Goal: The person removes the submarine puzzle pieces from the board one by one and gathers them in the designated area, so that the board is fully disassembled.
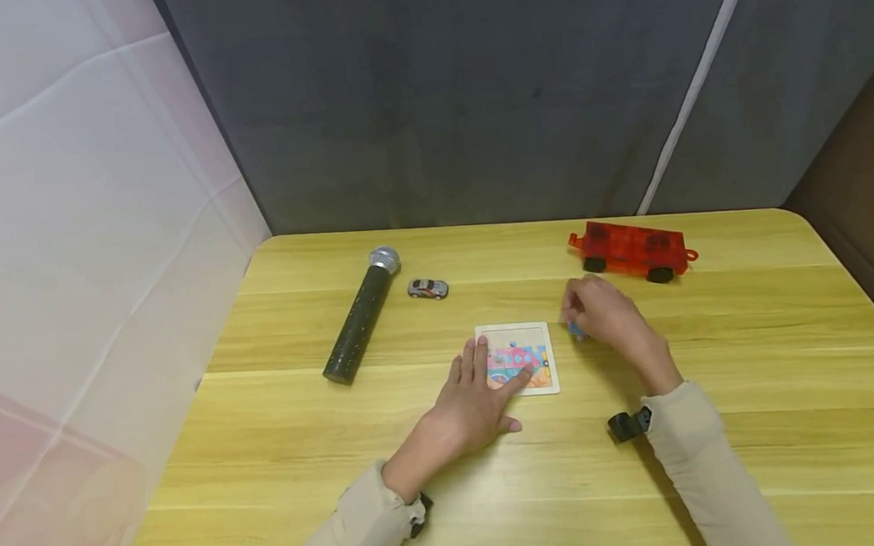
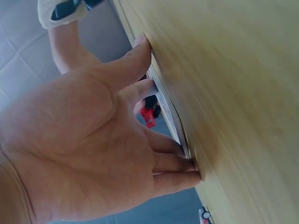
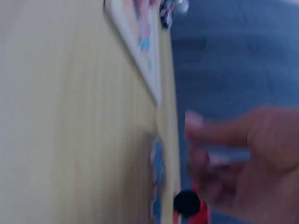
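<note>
A small square jigsaw puzzle [image 1: 517, 360] in a white frame lies on the table, its lower part filled with pink, teal and orange pieces. My left hand [image 1: 471, 409] rests with spread, straight fingers on its left and lower side; in the left wrist view the fingers [image 2: 173, 163] reach the frame's edge. To the right, my right hand [image 1: 605, 313] hovers with bent fingers above blue puzzle pieces [image 1: 576, 330]. The right wrist view is blurred, but the fingers [image 3: 219, 133] stand apart from the blue pieces [image 3: 158, 172] on the table, and nothing shows between them.
Behind the right hand stands a red toy wagon [image 1: 634, 248] with black wheels. A small silver toy car [image 1: 428, 288] and a dark microphone [image 1: 360, 319] lie to the left. Grey panels rise at the table's far edge, and a white sheet hangs at left.
</note>
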The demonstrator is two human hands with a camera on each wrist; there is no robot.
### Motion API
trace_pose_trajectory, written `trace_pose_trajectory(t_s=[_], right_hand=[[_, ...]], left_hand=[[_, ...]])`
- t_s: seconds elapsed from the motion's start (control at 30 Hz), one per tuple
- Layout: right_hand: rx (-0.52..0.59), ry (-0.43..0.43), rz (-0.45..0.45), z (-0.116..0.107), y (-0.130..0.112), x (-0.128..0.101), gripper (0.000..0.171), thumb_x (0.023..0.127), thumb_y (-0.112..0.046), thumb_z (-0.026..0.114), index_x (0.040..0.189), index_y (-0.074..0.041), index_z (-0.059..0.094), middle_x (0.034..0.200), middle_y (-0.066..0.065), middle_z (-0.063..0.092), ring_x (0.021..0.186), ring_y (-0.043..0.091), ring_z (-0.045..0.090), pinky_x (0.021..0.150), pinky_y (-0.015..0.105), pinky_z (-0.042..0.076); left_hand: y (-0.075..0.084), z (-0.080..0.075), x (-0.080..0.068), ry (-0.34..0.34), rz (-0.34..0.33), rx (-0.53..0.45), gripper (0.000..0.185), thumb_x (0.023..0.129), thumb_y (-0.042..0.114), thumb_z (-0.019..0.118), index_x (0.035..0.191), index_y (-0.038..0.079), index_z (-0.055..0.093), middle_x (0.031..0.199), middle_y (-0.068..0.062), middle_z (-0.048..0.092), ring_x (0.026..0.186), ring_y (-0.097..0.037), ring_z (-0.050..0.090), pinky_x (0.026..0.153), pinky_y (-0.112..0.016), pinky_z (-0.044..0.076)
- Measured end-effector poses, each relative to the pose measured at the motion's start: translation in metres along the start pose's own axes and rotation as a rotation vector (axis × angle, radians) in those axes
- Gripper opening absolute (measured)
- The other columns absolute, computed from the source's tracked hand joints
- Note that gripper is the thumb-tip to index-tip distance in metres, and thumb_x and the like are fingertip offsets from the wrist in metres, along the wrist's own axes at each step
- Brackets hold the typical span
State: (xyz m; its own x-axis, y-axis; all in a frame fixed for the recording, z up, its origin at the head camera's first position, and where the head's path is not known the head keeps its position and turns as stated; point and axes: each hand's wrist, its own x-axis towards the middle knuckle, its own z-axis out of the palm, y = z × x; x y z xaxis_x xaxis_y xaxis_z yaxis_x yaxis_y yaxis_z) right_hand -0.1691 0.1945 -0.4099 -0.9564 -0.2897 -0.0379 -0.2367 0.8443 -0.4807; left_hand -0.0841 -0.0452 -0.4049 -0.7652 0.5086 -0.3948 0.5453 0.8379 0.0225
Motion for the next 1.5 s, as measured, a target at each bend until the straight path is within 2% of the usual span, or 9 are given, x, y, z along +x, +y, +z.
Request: trace_pose_trajectory(t_s=[0.1, 0.17, 0.3, 0.47, 0.67, 0.83, 1.2, 1.33, 1.5], right_hand=[[0.032, -0.037, -0.190, 0.011, -0.010, -0.010, 0.016, 0.098, -0.009, 0.082, 0.107, -0.002, 0.073, 0.102, 0.013, 0.064, 0.087, 0.023, 0.060, 0.076, 0.038, 0.054], [0.034, -0.072, -0.244, 0.017, -0.016, -0.016, 0.021, 0.097, -0.011, 0.083, 0.111, -0.003, 0.071, 0.105, 0.012, 0.062, 0.086, 0.021, 0.060, 0.074, 0.035, 0.054], [0.006, -0.072, -0.203, 0.027, -0.022, -0.023, 0.019, 0.097, -0.011, 0.084, 0.103, -0.006, 0.067, 0.104, 0.009, 0.057, 0.082, 0.018, 0.056, 0.068, 0.031, 0.052], [0.031, -0.068, -0.167, 0.032, -0.022, -0.023, 0.018, 0.097, -0.008, 0.084, 0.098, -0.006, 0.066, 0.102, 0.008, 0.057, 0.081, 0.018, 0.054, 0.070, 0.030, 0.051], [0.065, -0.080, -0.171, 0.032, -0.021, -0.021, 0.020, 0.096, -0.006, 0.084, 0.097, -0.006, 0.064, 0.098, 0.007, 0.059, 0.082, 0.017, 0.053, 0.070, 0.028, 0.048], [0.145, -0.089, -0.152, 0.031, -0.021, -0.019, 0.021, 0.097, 0.002, 0.080, 0.095, -0.005, 0.061, 0.087, 0.006, 0.064, 0.076, 0.016, 0.053, 0.068, 0.028, 0.046], [0.280, -0.072, -0.149, 0.023, -0.016, -0.017, 0.017, 0.101, 0.006, 0.072, 0.091, -0.004, 0.062, 0.078, 0.006, 0.071, 0.068, 0.011, 0.061, 0.065, 0.024, 0.049], [0.306, -0.109, -0.133, 0.015, -0.012, -0.018, 0.018, 0.101, 0.005, 0.072, 0.091, -0.004, 0.061, 0.071, 0.006, 0.067, 0.067, 0.012, 0.060, 0.067, 0.025, 0.048], [0.315, -0.218, -0.095, -0.004, 0.001, -0.022, 0.019, 0.101, 0.000, 0.075, 0.090, -0.005, 0.060, 0.072, 0.004, 0.064, 0.065, 0.014, 0.058, 0.065, 0.026, 0.047]], left_hand=[[0.000, -0.001, 0.000, -0.002, 0.002, 0.001, 0.073, 0.110, 0.058, 0.053, 0.175, 0.041, 0.025, 0.177, -0.037, 0.012, 0.168, -0.049, 0.013, 0.136, -0.053, 0.026], [0.000, -0.001, 0.000, 0.004, 0.006, 0.013, 0.074, 0.110, 0.058, 0.053, 0.176, 0.039, 0.025, 0.179, -0.034, 0.011, 0.169, -0.047, 0.012, 0.136, -0.053, 0.026], [0.003, 0.000, -0.001, 0.021, 0.047, 0.056, 0.079, 0.111, 0.057, 0.053, 0.177, 0.028, 0.023, 0.185, -0.018, 0.009, 0.172, -0.037, 0.009, 0.137, -0.054, 0.023], [0.007, 0.002, -0.002, 0.012, 0.088, 0.069, 0.086, 0.111, 0.058, 0.053, 0.178, 0.017, 0.018, 0.186, -0.002, 0.009, 0.173, -0.027, 0.009, 0.136, -0.054, 0.025], [0.008, 0.001, -0.002, 0.008, 0.076, 0.061, 0.085, 0.110, 0.057, 0.055, 0.178, 0.019, 0.021, 0.186, -0.005, 0.011, 0.172, -0.026, 0.011, 0.136, -0.054, 0.026], [0.008, 0.001, -0.002, 0.015, 0.072, 0.058, 0.084, 0.110, 0.057, 0.056, 0.177, 0.019, 0.023, 0.186, -0.008, 0.014, 0.172, -0.026, 0.014, 0.136, -0.053, 0.027], [0.009, 0.001, -0.003, 0.010, 0.065, 0.068, 0.085, 0.110, 0.058, 0.055, 0.178, 0.021, 0.021, 0.186, -0.007, 0.013, 0.172, -0.025, 0.013, 0.136, -0.052, 0.025], [0.009, 0.001, -0.004, 0.009, 0.064, 0.083, 0.084, 0.110, 0.059, 0.055, 0.178, 0.021, 0.021, 0.186, -0.006, 0.012, 0.172, -0.025, 0.013, 0.136, -0.051, 0.026], [0.009, 0.002, -0.004, 0.022, 0.065, 0.089, 0.084, 0.110, 0.059, 0.055, 0.178, 0.021, 0.022, 0.186, -0.007, 0.011, 0.172, -0.025, 0.013, 0.136, -0.051, 0.027]])
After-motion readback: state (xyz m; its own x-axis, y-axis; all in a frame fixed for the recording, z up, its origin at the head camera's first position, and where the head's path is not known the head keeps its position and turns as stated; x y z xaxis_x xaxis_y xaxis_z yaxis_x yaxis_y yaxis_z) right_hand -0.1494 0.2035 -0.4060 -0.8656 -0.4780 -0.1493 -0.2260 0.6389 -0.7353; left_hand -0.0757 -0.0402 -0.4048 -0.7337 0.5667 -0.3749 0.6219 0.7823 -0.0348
